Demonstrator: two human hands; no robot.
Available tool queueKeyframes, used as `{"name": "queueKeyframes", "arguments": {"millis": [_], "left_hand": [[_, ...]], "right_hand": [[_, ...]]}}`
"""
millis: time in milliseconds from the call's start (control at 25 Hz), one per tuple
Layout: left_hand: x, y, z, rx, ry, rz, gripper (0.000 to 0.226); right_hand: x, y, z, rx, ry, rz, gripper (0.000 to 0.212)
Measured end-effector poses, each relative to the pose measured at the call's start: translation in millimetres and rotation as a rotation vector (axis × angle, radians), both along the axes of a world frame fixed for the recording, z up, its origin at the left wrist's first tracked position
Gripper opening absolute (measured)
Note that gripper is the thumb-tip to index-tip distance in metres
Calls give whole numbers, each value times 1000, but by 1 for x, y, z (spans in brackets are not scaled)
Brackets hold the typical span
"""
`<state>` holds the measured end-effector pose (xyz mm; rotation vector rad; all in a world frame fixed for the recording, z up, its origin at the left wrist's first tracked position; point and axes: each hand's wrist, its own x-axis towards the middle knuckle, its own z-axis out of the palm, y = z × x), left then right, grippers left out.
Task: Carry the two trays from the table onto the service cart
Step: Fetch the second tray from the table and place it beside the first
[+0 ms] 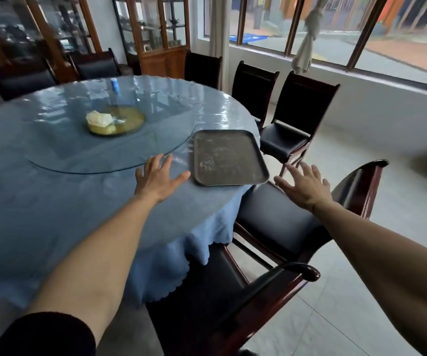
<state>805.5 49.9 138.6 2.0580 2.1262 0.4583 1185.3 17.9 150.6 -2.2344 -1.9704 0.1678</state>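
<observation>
I see both hands stretched forward with the fingers spread wide, and neither one holds anything. The left hand [159, 178] hovers over the blue tablecloth [53, 201]; whether the palm touches the cloth I cannot tell. The right hand [303, 187] is in the air past the table edge, above the black seat of the nearest chair [279, 222]. Between the two hands lies one dark tray [229, 158], flat on the table near its rim. Its near left corner is just beside the thumb of the left hand, not touching. Its near right corner sticks out a little over the table edge, near the fingertips of the right hand. Beyond the left hand is the glass turntable [120, 140], with a yellowish dish [116, 121] in its middle.
</observation>
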Motion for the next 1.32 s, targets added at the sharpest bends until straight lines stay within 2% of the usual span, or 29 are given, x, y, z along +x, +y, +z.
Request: {"name": "queueKeyframes", "arguments": {"millis": [240, 440, 800, 960, 1160, 1320], "left_hand": [[-6, 61, -12, -107, 40, 29, 90], [17, 123, -35, -205, 46, 45, 90], [48, 268, -106, -362, 6, 122, 87], [58, 323, -140, -409, -16, 174, 84], [67, 381, -178, -531, -210, 275, 92], [74, 410, -193, -636, -490, 366, 100]], "right_hand": [[4, 81, -19, -53, -20, 41, 77], [12, 170, -44, -85, 38, 79, 74], [54, 331, -126, -180, 48, 55, 79], [61, 387, -164, -231, 148, 8, 80], [52, 436, -199, -250, 325, -44, 77], [46, 461, -215, -299, 477, -115, 76]]}}
